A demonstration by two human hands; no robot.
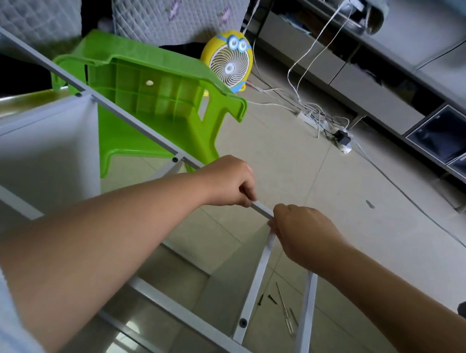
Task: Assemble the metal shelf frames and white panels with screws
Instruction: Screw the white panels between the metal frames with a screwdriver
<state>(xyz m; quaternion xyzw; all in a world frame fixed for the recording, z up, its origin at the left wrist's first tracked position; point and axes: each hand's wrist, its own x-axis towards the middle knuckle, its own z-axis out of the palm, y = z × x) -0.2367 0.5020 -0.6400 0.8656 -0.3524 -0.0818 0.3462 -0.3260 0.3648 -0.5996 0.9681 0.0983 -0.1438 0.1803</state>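
A grey metal shelf frame [132, 123] lies tipped over before me, its long rail running from upper left down to the centre. A white panel [41, 150] sits fitted in the frame at left. My left hand [229, 181] grips the long rail near its end. Right beside it my right hand [301, 234] has its fingers curled at the corner where an upright bar [257, 279] meets the rail; what they pinch is hidden. Black screws show in the frame at two joints [174, 159] and on the upright bar [242, 322].
A green plastic stool [154, 93] lies on its side behind the frame. A yellow desk fan [228, 60] stands further back. White cables and a power strip [315, 119] trail across the tiled floor. Loose screws and thin metal rods [283, 305] lie on the floor below my right hand.
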